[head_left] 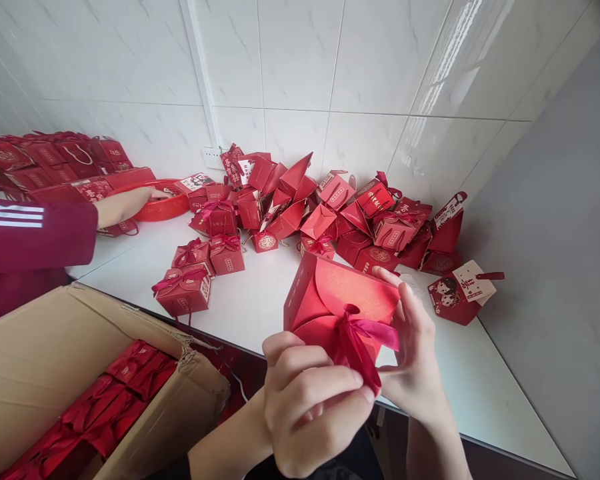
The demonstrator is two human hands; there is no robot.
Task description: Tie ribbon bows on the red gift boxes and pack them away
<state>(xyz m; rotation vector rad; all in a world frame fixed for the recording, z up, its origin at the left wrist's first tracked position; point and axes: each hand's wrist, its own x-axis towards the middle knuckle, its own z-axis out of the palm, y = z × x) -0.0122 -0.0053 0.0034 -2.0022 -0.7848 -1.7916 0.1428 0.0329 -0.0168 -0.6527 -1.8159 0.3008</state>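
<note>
A red gift box (343, 293) with overlapping top flaps is held up in front of me, above the table's near edge. Its dark red ribbon (363, 343) comes out at the hole where the flaps meet. My left hand (313, 403) is closed, pinching the ribbon's hanging end at the front of the box. My right hand (415, 353) grips the box along its right side, thumb low and fingers behind. The box's underside and far side are hidden.
Red boxes, some folded up and some loose, heap along the wall (340, 220). Tied boxes (185, 290) stand at left centre. An open cardboard carton (35, 333) holds more tied boxes. Another person's arm (123, 207) reaches into a red basket (165, 208). A grey partition (555, 233) bounds the right.
</note>
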